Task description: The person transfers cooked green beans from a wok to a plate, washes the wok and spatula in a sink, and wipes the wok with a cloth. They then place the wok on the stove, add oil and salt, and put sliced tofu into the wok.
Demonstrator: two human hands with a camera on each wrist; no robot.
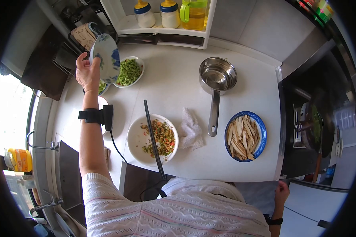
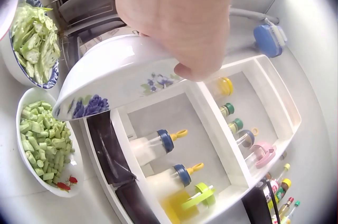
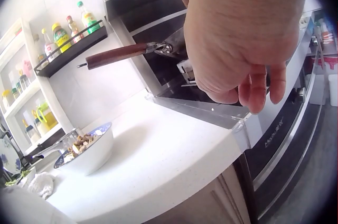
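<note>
At the back left of the counter, my left hand (image 1: 88, 75) grips a white bowl (image 1: 108, 59) with blue flowers by its rim, tipped on its side in the air. In the left wrist view the thumb lies over the edge of this bowl (image 2: 119, 73). Chopped green beans (image 1: 129, 72) in a white dish lie just beside and below it. Sliced green vegetables (image 2: 34, 39) fill a blue-patterned bowl close by. My right hand (image 1: 281, 192) hangs past the counter's front right edge, fingers loosely curled and holding nothing; the right wrist view shows it near the stove front.
A white bowl (image 1: 135, 142) of chopped mix has dark chopsticks (image 1: 154, 138) across it, beside a cloth (image 1: 191, 130). A steel saucepan (image 1: 214, 106) and a blue-rimmed bowl (image 1: 264, 130) of pale strips stand right. A wok (image 1: 315, 124) sits on the stove; a white shelf (image 1: 124, 24) stands behind.
</note>
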